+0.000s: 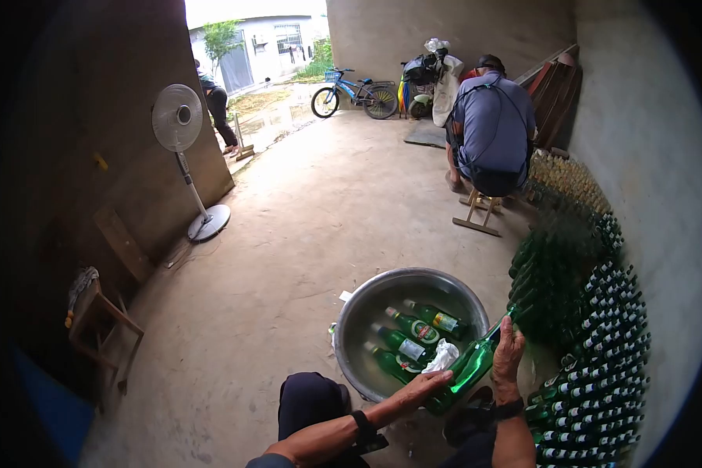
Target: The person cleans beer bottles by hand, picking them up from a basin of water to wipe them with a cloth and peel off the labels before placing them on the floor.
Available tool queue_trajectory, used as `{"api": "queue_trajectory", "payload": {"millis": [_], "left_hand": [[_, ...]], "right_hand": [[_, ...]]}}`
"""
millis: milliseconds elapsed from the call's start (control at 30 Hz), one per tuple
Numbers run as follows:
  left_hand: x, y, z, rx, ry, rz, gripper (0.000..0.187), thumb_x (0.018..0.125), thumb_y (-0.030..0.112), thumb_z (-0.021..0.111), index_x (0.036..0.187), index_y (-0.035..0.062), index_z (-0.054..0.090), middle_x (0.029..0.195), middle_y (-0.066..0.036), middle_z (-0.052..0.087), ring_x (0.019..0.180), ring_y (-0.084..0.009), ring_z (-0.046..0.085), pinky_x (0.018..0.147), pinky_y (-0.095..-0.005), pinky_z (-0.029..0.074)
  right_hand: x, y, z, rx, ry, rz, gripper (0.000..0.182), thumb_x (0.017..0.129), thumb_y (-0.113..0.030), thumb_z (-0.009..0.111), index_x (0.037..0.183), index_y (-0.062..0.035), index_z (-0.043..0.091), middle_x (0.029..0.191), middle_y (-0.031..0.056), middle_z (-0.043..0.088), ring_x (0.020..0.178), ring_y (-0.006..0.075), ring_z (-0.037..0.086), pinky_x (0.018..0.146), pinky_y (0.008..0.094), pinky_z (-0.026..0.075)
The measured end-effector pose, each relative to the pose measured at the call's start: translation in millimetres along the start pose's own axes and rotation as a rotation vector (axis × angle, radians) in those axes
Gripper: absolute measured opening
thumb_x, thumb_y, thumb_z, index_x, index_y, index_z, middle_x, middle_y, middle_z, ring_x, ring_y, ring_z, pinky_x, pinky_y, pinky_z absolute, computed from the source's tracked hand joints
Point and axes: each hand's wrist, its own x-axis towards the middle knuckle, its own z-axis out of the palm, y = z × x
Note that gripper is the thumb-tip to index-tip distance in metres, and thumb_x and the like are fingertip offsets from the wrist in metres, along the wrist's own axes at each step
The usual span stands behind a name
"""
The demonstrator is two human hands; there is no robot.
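A green glass bottle (474, 366) is held slantwise over the right rim of a metal basin (345, 366). My right hand (508, 352) is closed around its upper part, near the neck. Low on the bottle's body lies my left hand (427, 385), its fingers closed by a bunched white cloth (443, 356) that presses against the glass. Several labelled green bottles (423, 329) lie on their sides in the water of the basin.
Rows of green bottles (600, 366) are stacked along the right wall. Ahead, a person (491, 125) sits on a low wooden stool (478, 217). A standing fan (178, 121) and a wooden chair (101, 320) are at left; a blue bicycle (357, 93) is at the back.
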Motion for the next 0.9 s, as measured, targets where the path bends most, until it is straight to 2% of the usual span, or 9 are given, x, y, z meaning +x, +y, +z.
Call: {"api": "queue_trajectory", "payload": {"millis": [200, 267, 433, 500, 533, 567, 600, 733, 900], "left_hand": [[7.7, -12.8, -0.1, -0.173, -0.015, -0.090, 0.054, 0.100, 0.047, 0.057, 0.131, 0.0028, 0.058, 0.111, -0.002, 0.064, 0.095, -0.0104, 0.060, 0.083, -0.0274, 0.050], [7.5, -12.6, -1.7, -0.266, -0.002, -0.031, 0.054, 0.099, 0.046, 0.060, 0.132, 0.0036, 0.057, 0.112, -0.003, 0.064, 0.095, -0.0111, 0.061, 0.084, -0.0267, 0.050], [-3.5, 37.0, 7.6, -0.267, 0.132, 0.192, 0.054, 0.090, 0.021, 0.073, 0.134, 0.0002, 0.050, 0.121, -0.013, 0.062, 0.108, -0.0216, 0.064, 0.095, -0.0371, 0.053], [-1.0, 47.2, 2.9, -0.259, 0.140, 0.268, 0.056, 0.089, 0.018, 0.074, 0.136, 0.0008, 0.048, 0.124, -0.014, 0.061, 0.111, -0.0241, 0.064, 0.097, -0.0383, 0.053], [-4.3, 58.7, 11.7, -0.271, 0.168, 0.297, 0.052, 0.088, 0.018, 0.075, 0.132, 0.0029, 0.051, 0.115, -0.010, 0.061, 0.102, -0.0189, 0.063, 0.083, -0.0339, 0.055], [-7.6, 67.8, 18.9, -0.243, 0.193, 0.314, 0.052, 0.088, 0.017, 0.075, 0.133, 0.0043, 0.052, 0.114, -0.010, 0.061, 0.101, -0.0181, 0.063, 0.085, -0.0325, 0.054], [-6.0, 68.1, 20.0, -0.193, 0.207, 0.357, 0.053, 0.088, 0.017, 0.075, 0.134, 0.0047, 0.052, 0.115, -0.010, 0.060, 0.101, -0.0174, 0.063, 0.087, -0.0317, 0.053], [-17.4, 73.5, 35.0, 0.044, 0.281, 0.449, 0.060, 0.085, 0.019, 0.079, 0.136, 0.0055, 0.051, 0.121, -0.009, 0.060, 0.108, -0.0153, 0.059, 0.094, -0.0298, 0.049], [-27.2, 81.7, 50.9, 0.190, 0.300, 0.519, 0.064, 0.083, 0.019, 0.082, 0.137, 0.0069, 0.050, 0.125, -0.009, 0.057, 0.116, -0.0175, 0.055, 0.099, -0.0308, 0.046]], "right_hand": [[0.2, -20.7, -4.2, -0.105, 0.014, -0.098, 0.032, 0.106, -0.026, 0.055, 0.097, 0.0045, 0.063, 0.087, -0.0001, 0.060, 0.081, 0.0090, 0.052, 0.075, 0.0267, 0.045], [-2.7, -21.0, -7.6, -0.111, 0.048, -0.094, 0.032, 0.106, -0.026, 0.054, 0.096, 0.0037, 0.063, 0.087, 0.0002, 0.060, 0.081, 0.0097, 0.053, 0.074, 0.0272, 0.046], [8.3, -29.5, -16.5, 0.198, 0.166, 0.050, 0.040, 0.105, -0.034, 0.054, 0.089, 0.0013, 0.063, 0.082, 0.0017, 0.060, 0.080, 0.0119, 0.055, 0.074, 0.0282, 0.045], [16.9, -7.3, -32.2, 0.167, 0.223, 0.069, 0.042, 0.103, -0.037, 0.057, 0.090, 0.0025, 0.065, 0.088, 0.0042, 0.065, 0.083, 0.0119, 0.057, 0.078, 0.0276, 0.046], [17.6, -4.7, -37.4, 0.129, 0.245, 0.108, 0.043, 0.103, -0.037, 0.058, 0.091, 0.0031, 0.065, 0.089, 0.0045, 0.066, 0.084, 0.0123, 0.057, 0.078, 0.0278, 0.046], [18.9, -3.3, -37.7, 0.094, 0.259, 0.148, 0.043, 0.102, -0.037, 0.059, 0.091, 0.0036, 0.065, 0.090, 0.0047, 0.066, 0.085, 0.0128, 0.058, 0.079, 0.0280, 0.046], [21.7, 6.2, -35.1, 0.158, 0.324, 0.121, 0.043, 0.102, -0.037, 0.060, 0.091, 0.0041, 0.066, 0.090, 0.0051, 0.066, 0.086, 0.0135, 0.057, 0.078, 0.0293, 0.046], [16.9, -12.2, -35.7, 0.172, 0.235, 0.199, 0.044, 0.101, -0.039, 0.059, 0.093, 0.0041, 0.067, 0.089, 0.0070, 0.068, 0.078, 0.0143, 0.058, 0.071, 0.0303, 0.047], [20.4, 26.7, -33.6, 0.337, 0.297, 0.331, 0.046, 0.096, -0.047, 0.060, 0.085, -0.0027, 0.064, 0.077, 0.0026, 0.060, 0.065, 0.0134, 0.054, 0.056, 0.0305, 0.042]]}}
